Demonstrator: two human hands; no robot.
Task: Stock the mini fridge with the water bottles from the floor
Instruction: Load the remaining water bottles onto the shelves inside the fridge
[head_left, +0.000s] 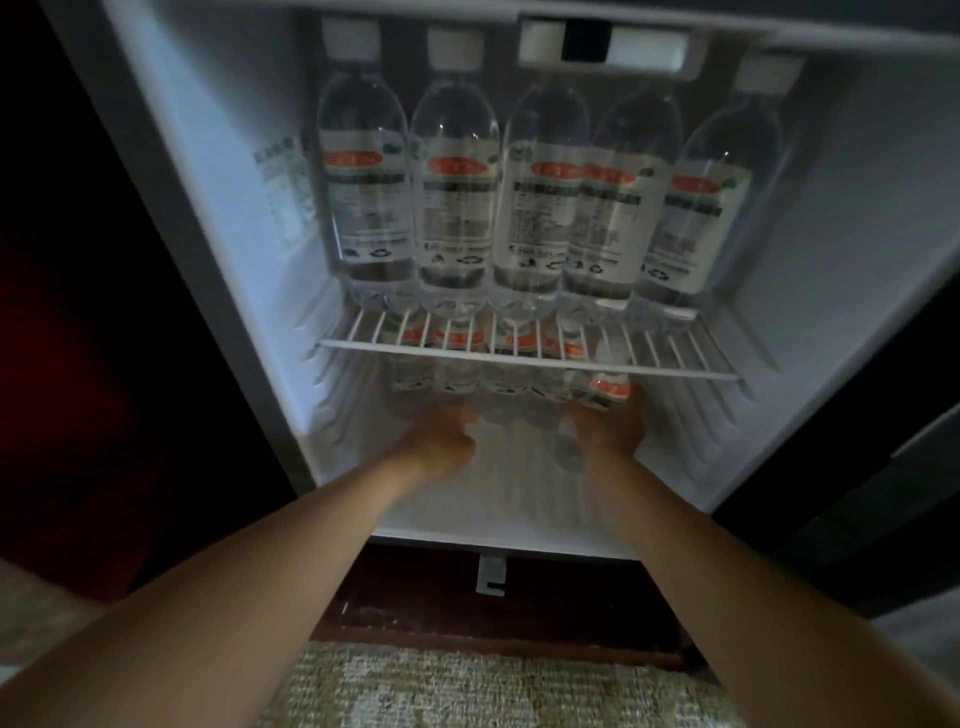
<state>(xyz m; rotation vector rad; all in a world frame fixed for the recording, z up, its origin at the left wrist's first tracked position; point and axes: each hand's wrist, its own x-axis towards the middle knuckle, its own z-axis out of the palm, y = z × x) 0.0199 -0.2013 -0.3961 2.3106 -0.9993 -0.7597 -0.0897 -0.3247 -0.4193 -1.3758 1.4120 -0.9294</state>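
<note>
Your right hand (613, 428) is deep in the lower part of the fridge (208, 208), fingers curled round a tilted bottle (602, 388) at the right end of the lower row (462, 374), just under the wire shelf (675, 364). Your left hand (441, 436) sits at the feet of that row with its fingers curled in. The blur and dim light hide whether it grips a bottle or only steadies one, so check it by feel. Above, five bottles (540, 208) stand upright side by side along the shelf and it looks full, so this one likely belongs below. To seat it well, bring it upright before you push, because the headroom under the shelf looks tight and a leaning cap could catch on the wires. Slide its base along the fridge floor until it touches its neighbour, and use your left hand to keep the row from toppling as you press in. Let go only once the bottle stands on its own, then draw both hands straight back, low, clear of the shelf edge.
</note>
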